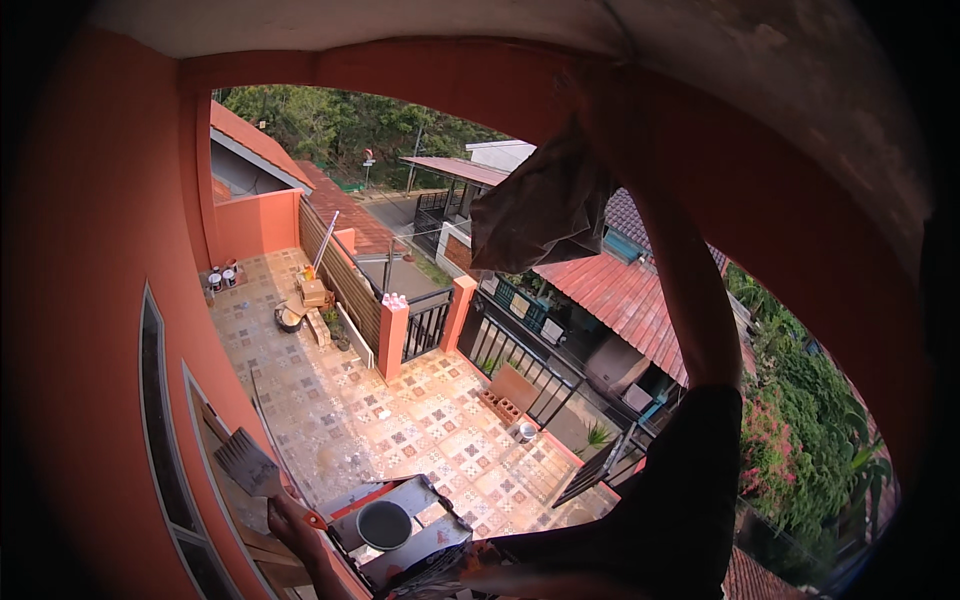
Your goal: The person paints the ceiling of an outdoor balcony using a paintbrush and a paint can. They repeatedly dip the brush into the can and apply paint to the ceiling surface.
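My left hand (291,514), low on the left beside the orange wall, is closed round a wide putty knife (246,464). Its broad grey blade points up and left, and an orange handle end shows past my fist. Raised high, my right hand (592,92) reaches the red beam (440,62) under the ceiling. From it hangs a dark crumpled sheet (535,205), cloth or plastic. Deep shade hides most of those fingers. Below me, a round dark bucket (384,525) stands on the metal top of a ladder or stand (437,503), between my forearms.
Far below lies a tiled yard (400,420) with cardboard boxes (313,292), paint cans (222,277), bricks (500,408) and a white pail (526,432). Black railings (525,355) and an orange pillar (392,340) border it. Windows (160,400) line the left wall.
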`<state>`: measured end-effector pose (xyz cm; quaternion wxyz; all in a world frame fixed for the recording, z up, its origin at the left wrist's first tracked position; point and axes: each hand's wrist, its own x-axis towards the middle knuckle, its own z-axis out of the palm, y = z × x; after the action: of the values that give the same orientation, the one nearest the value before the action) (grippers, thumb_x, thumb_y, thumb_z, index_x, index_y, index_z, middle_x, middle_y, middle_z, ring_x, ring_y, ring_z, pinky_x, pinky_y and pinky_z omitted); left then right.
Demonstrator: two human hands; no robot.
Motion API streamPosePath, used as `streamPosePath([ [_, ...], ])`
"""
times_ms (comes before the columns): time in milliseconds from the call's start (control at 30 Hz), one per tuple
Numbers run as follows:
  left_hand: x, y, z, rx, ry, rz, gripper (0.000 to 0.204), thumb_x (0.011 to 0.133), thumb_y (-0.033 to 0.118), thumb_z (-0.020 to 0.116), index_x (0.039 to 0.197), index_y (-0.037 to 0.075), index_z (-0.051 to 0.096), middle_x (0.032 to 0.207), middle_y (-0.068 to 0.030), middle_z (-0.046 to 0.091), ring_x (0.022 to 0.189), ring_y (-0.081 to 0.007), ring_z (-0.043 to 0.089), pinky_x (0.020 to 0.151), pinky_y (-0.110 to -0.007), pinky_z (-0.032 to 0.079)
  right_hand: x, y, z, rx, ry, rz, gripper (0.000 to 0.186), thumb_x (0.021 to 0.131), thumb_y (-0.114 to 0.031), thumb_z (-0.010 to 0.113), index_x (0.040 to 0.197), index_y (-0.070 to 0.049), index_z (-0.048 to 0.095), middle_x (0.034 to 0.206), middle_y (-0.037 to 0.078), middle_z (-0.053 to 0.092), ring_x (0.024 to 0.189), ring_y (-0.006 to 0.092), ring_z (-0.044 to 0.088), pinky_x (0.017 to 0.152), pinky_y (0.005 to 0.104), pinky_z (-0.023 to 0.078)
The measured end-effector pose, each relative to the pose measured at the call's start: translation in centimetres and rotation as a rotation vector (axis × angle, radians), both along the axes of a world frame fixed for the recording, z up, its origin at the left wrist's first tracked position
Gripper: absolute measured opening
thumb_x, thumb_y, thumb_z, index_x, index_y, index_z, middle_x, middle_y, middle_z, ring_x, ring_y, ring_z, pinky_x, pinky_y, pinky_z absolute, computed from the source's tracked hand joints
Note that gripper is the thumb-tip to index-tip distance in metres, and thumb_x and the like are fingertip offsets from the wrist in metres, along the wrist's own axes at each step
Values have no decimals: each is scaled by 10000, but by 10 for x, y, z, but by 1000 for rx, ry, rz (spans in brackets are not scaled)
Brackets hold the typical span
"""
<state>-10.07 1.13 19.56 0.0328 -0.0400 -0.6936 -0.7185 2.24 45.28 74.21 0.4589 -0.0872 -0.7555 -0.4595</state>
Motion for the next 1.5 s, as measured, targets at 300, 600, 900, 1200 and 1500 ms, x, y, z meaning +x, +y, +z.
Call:
streamPosePath([
  [300, 3, 5, -2, -65, 92, 6, 467, 1046, 327, 410, 1024, -79, 640, 954, -172, 670, 900, -259, 648, 814, -376, 510, -22, -24, -84, -1347, -266, 380, 350, 1013, -305, 564, 1284, -83, 559, 1106, 62, 628, 1052, 158, 603, 909, 331, 486],
  [600, 0, 2, -3, 36, 52, 2, 420, 1046, 289, 404, 980, -64, 621, 900, -148, 651, 852, -231, 633, 760, -373, 501, -1, -25, -112, -1494, -499, 487, 303, 1063, -284, 474, 1265, -77, 564, 1113, 9, 609, 1080, 119, 575, 965, 298, 465],
  [900, -2, 5, -12, 14, 91, -6, 401, 1051, 276, 419, 983, -66, 617, 842, -97, 612, 768, -184, 603, 721, -355, 519, 31, -35, -103, -1207, -237, 186, 254, 1038, -223, 479, 1199, -57, 583, 931, 100, 659, 637, 157, 663, 555, 278, 557],
  [1200, 1, 10, -2, -11, 77, -25, 441, 1054, 279, 405, 1083, -102, 625, 992, -199, 681, 938, -295, 659, 885, -404, 495, 51, -35, -83, -1099, 448, 1376, 379, 1009, -108, 529, 1360, 24, 479, 1281, 167, 569, 1161, 272, 603, 1042, 458, 504],
  [1500, -2, 8, -2, -21, 62, -7, 483, 1038, 317, 413, 1103, -111, 628, 1013, -221, 677, 981, -317, 668, 889, -420, 519, 37, -22, -55, -57, 448, 67, 318, 884, -229, 665, 1132, -39, 603, 1120, 166, 628, 1037, 357, 627, 910, 421, 507],
])
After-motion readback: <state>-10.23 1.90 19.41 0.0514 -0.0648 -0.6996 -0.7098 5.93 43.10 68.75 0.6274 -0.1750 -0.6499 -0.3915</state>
